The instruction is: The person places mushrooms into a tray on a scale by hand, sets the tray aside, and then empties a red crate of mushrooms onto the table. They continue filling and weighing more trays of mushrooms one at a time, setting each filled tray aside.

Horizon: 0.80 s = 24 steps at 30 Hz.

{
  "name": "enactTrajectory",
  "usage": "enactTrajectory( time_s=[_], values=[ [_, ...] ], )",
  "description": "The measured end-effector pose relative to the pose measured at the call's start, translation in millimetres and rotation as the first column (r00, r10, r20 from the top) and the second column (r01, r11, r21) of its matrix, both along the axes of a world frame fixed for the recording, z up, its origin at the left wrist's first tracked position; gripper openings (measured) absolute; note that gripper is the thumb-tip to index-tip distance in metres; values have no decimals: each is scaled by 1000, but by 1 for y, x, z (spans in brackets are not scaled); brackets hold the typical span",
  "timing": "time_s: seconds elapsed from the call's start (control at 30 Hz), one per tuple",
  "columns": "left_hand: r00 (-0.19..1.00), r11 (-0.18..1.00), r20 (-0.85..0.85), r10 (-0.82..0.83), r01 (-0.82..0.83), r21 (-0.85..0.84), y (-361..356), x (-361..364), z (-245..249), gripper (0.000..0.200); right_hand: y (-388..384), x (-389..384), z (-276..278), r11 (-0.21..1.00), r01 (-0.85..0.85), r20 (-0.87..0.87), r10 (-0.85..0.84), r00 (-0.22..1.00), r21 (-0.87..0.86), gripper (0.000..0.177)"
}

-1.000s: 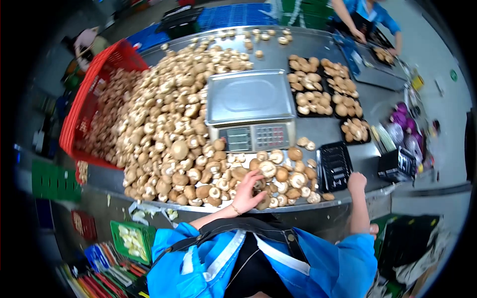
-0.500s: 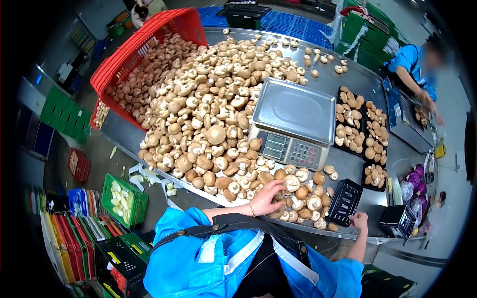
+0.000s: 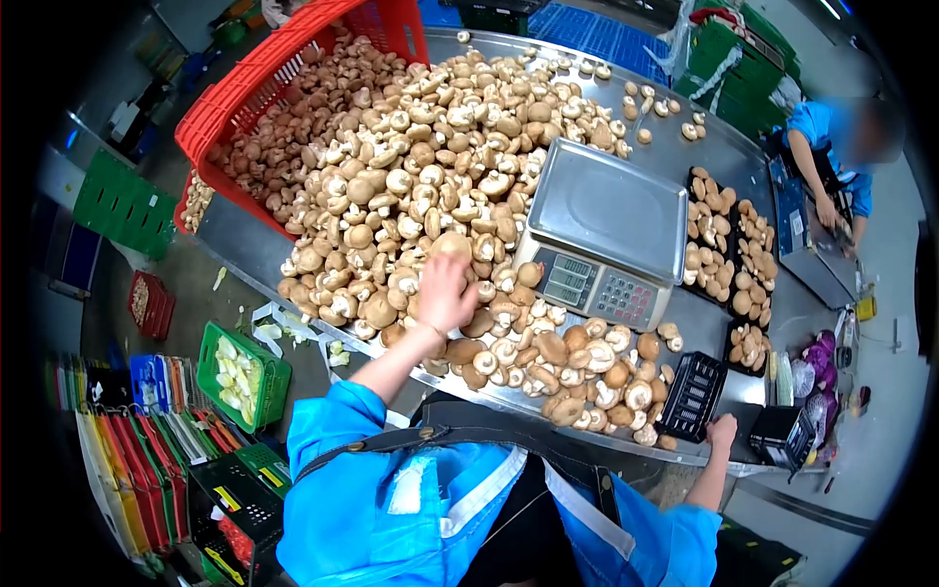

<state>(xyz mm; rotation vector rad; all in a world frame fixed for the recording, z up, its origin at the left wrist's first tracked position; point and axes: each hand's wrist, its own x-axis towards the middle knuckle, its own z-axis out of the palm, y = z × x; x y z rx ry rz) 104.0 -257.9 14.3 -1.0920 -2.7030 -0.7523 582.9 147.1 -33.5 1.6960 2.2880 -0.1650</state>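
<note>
A large heap of shiitake mushrooms (image 3: 391,205) covers the left and middle of the metal table. My left hand (image 3: 450,293) reaches into the front of this heap, its fingers curled over a big pale-brown mushroom (image 3: 452,245). At the table's front edge, my right hand (image 3: 722,430) is closed at the lower right corner of a black plastic tray (image 3: 693,396); its fingertips are partly hidden. Nothing lies in that tray. Loose mushrooms (image 3: 587,377) spread between the tray and the heap.
A digital scale (image 3: 606,220) stands behind the loose mushrooms. Filled black trays (image 3: 755,264) line its right side. A tipped red crate (image 3: 220,117) leans into the heap. Stacked black trays (image 3: 782,435) sit at the right corner. Across the table, a co-worker (image 3: 831,147) handles something at another device.
My left hand has moved left and away from me, from the loose mushrooms to the big mushroom on the heap. My right hand stays by the black tray. The view has shifted slightly.
</note>
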Motion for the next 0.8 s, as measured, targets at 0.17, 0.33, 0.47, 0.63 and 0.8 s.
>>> enactTrajectory(
  time_s=[0.17,0.33,0.47,0.63,0.8],
  values=[
    [998,981,-17,56,-58,-183,-7,-44,-5,59,-19,-31,31,973,-38,206,-10,978,227,12],
    [998,997,64,16,-11,-77,-10,-54,-8,60,-19,-27,46,971,-73,181,31,983,230,10],
    [988,999,154,-29,24,37,-16,-58,-8,59,-26,-28,51,872,316,-230,-417,879,-374,22],
    [974,956,223,-36,-31,291,-14,-60,-19,57,-38,-17,49,867,293,-361,-444,820,-402,31],
    [932,891,171,-321,235,389,-14,-20,-1,53,-75,-55,89,944,114,-634,-294,715,-310,34]
  ],
)
